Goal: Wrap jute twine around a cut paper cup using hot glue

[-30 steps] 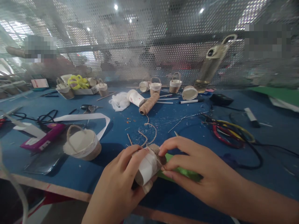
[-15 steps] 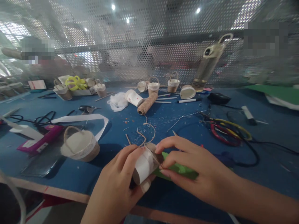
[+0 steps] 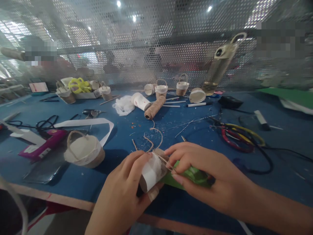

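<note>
My left hand [image 3: 127, 182] wraps around a small cardboard tube [image 3: 151, 173] with a white paper band, lying tilted near the table's front edge. Between the thumb and fingers of my right hand [image 3: 195, 169] is a length of twine [image 3: 164, 160] that crosses the tube's brown end. Loose twine curls away on the table behind the tube, toward a twine roll [image 3: 155, 107]. Something green and shiny [image 3: 193, 175] lies under my right hand, partly covered by it. To the left stands a small basket [image 3: 85, 151] with a twine handle.
A purple glue gun [image 3: 44, 145] and a dark phone-like slab [image 3: 44, 169] lie at left. Red-and-yellow-handled pliers [image 3: 237, 138] and a black cable [image 3: 269, 163] are at right. Several small baskets [image 3: 183, 88] and a tilted bottle [image 3: 218, 67] stand along the mesh partition.
My right hand has drawn slightly to the right, away from the tube, with the twine pinched in it. My left hand keeps its hold on the tube.
</note>
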Demonstrator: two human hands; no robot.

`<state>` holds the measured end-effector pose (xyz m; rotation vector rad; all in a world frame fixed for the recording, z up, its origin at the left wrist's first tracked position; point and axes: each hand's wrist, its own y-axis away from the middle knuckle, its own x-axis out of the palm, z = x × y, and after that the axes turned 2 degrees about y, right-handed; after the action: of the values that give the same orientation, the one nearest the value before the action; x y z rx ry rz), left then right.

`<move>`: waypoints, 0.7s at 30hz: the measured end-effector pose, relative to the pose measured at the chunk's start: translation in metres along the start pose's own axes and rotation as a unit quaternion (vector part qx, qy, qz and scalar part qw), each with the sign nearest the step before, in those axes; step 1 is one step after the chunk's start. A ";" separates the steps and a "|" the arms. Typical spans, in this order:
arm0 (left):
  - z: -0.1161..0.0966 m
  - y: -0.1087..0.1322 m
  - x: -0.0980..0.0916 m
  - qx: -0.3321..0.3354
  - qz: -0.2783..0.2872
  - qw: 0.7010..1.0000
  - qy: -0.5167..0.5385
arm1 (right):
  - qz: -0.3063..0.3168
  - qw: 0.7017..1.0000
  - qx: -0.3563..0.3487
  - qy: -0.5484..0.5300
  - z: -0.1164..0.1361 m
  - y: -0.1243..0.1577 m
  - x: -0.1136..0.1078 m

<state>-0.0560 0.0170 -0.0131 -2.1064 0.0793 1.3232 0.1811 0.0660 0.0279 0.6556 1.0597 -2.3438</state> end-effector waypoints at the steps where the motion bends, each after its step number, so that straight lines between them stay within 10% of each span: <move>1: 0.000 0.000 0.000 0.001 0.000 1.000 0.001 | 0.000 1.000 -0.005 0.003 0.000 0.000 0.000; 21: 0.001 0.001 0.001 0.018 -0.011 1.000 -0.017 | 0.032 0.996 -0.062 0.060 -0.001 0.001 -0.003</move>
<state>-0.0563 0.0169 -0.0145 -2.0485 0.0656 1.3357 0.1843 0.0673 0.0287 0.7784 1.2073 -2.1864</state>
